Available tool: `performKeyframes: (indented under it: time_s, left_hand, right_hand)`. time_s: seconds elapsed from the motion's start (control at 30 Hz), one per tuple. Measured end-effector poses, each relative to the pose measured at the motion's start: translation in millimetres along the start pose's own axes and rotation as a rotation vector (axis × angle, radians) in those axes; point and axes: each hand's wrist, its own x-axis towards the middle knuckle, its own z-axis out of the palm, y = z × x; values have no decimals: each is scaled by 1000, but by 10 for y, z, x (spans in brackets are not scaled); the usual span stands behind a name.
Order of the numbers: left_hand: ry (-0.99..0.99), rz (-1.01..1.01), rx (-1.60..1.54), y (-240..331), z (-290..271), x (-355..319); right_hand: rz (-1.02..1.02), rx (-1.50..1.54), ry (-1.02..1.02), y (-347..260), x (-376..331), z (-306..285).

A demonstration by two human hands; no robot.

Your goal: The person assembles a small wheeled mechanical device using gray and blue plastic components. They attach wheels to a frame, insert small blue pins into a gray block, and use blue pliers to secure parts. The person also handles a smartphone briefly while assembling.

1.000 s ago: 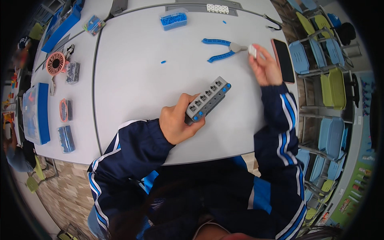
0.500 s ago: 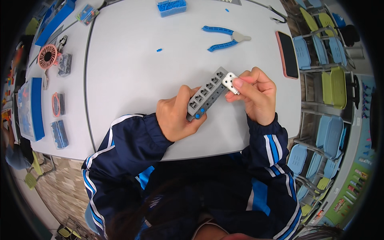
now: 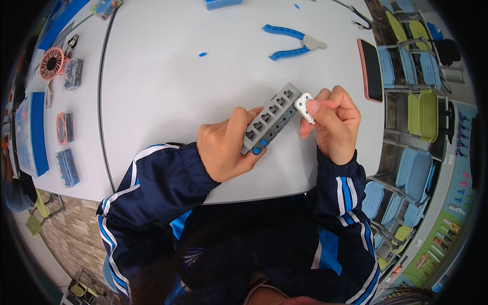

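grey block [image 3: 270, 120] with a row of sockets sits clamped in your left hand [image 3: 226, 147] above the white table [image 3: 162, 91]. your right hand [image 3: 333, 124] pinches a small white plate [image 3: 305, 105] at the block's far end, touching it.

White table [image 3: 162, 101] (coloured chairs [image 3: 422, 114] beside)

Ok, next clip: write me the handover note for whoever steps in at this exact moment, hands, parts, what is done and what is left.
Left hand: gripping the grey terminal strip at its near end, held tilted above the white table.
Right hand: pinching a small white end piece at the strip's far end; whether it is seated cannot be told.
Nearby: blue-handled pliers lie at the far side of the table, a dark phone at the right edge, a small blue bit loose on the table.
Done: strip and end piece brought together.
Left: probably pressing the end piece home and checking the fit.
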Motion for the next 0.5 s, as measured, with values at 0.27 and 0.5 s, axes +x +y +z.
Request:
performKeyframes:
  time_s: [0.27,0.5]
  left_hand:
    - [21,-30,-20,9,25,-19]
    - [2,-5,14,13,21,-30]
  right_hand:
    - [70,33,18,-58,86,136]
    - [110,84,18,-19,51,81]
